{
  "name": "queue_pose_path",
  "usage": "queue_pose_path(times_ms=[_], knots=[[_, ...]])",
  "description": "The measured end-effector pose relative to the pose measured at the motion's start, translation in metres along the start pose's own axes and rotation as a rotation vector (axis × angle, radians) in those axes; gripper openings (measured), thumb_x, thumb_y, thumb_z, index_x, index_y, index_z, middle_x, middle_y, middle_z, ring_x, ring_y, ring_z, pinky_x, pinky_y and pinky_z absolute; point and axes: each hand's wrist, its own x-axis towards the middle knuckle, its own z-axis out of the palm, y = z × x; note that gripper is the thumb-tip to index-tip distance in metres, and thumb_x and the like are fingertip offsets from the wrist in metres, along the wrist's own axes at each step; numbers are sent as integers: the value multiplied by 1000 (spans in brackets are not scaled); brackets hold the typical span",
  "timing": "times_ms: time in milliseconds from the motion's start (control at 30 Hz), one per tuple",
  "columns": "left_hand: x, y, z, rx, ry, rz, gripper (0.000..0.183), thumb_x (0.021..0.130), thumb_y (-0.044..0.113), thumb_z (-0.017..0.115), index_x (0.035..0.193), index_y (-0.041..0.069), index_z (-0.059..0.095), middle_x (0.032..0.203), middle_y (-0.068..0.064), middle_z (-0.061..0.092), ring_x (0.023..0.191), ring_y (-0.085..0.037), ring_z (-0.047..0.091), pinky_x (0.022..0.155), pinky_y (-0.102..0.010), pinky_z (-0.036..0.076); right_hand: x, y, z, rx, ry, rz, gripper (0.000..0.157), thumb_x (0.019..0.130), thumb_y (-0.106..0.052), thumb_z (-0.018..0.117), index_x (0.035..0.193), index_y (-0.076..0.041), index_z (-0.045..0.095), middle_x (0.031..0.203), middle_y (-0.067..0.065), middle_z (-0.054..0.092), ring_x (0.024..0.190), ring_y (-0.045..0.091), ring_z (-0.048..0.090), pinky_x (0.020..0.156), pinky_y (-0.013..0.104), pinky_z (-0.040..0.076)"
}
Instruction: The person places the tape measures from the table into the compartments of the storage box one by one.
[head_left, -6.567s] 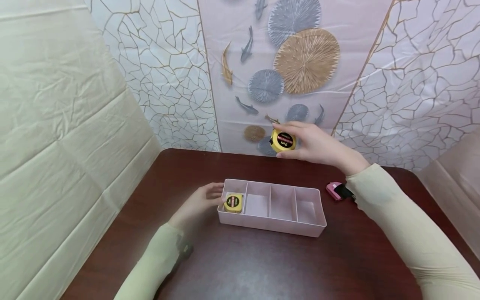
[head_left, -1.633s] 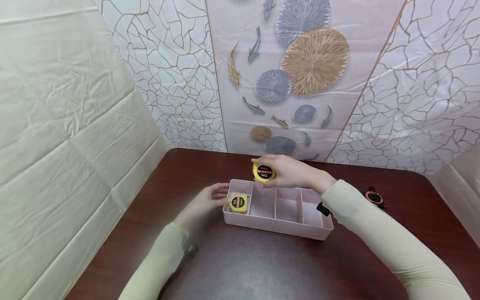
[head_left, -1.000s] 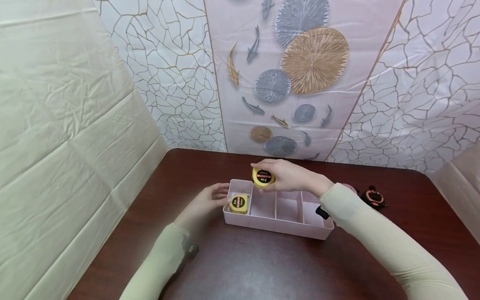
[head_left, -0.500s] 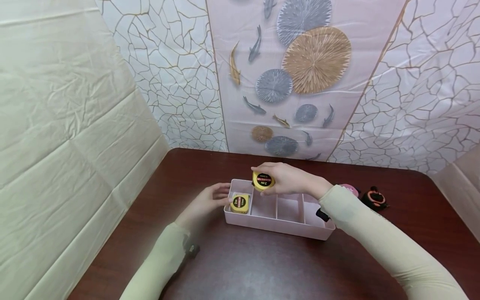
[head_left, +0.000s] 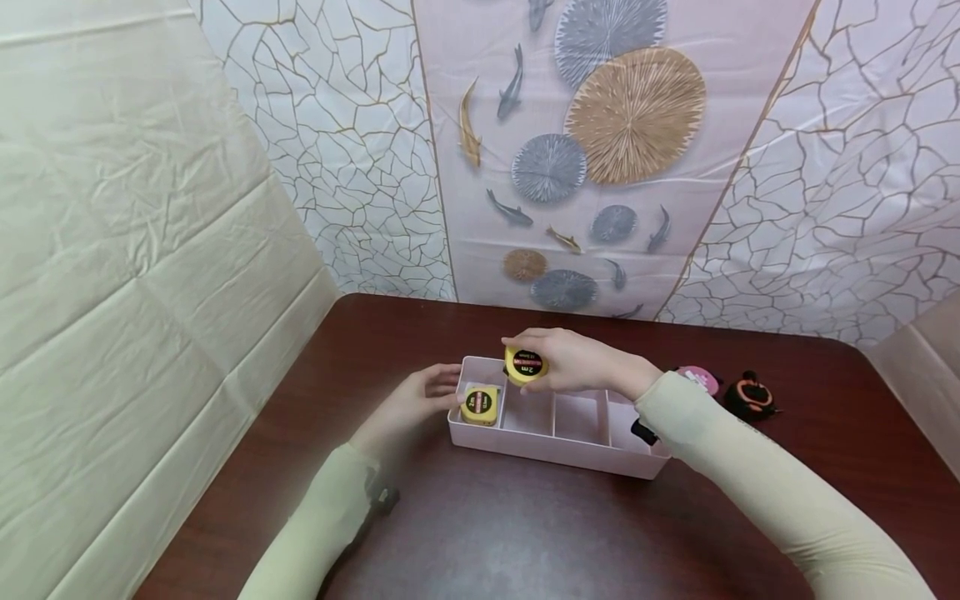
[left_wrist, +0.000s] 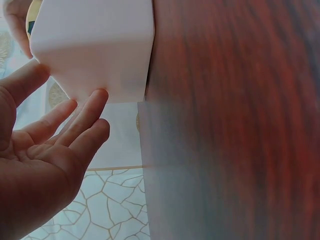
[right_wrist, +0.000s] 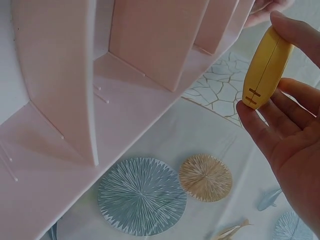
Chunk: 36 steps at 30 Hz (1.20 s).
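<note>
My right hand pinches a yellow tape measure between thumb and fingers, above the second compartment from the left of a pale pink divided tray. In the right wrist view that tape measure is seen edge-on, beside the tray's dividers. A second yellow tape measure sits in the leftmost compartment. At the tray's left end is my left hand, its fingers loosely bent. The left wrist view shows these fingertips against the tray's end wall.
To the right of the tray, partly behind my right sleeve, lie a pink tape measure and a black-and-orange tape measure. Everything stands on a dark red-brown table. A patterned cloth hangs behind it.
From the earliest frame, my right hand has carried the yellow tape measure left and down to the tray, sinking slightly in the last second. My left hand stays at the tray's end.
</note>
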Motion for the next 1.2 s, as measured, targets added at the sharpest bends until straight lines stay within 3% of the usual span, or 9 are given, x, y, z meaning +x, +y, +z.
queue_pose_path(times_ms=[567,1200], knots=[[0,1,0,3,1,3,55,95,19,73,144,8,52,140,-9,58,125,-28,59,104,-43,49,1,0,8,-4,-21,-10,71,84,-28,83,144,-4,54,140,12,57,115,19,58,96,36,50],[-2,0,0,-1,0,-3,54,96,18,72,145,9,51,141,-10,57,126,-29,58,104,-45,48,2,3,17,-3,-59,2,71,85,-29,82,145,-3,52,140,13,57,111,17,59,94,35,50]])
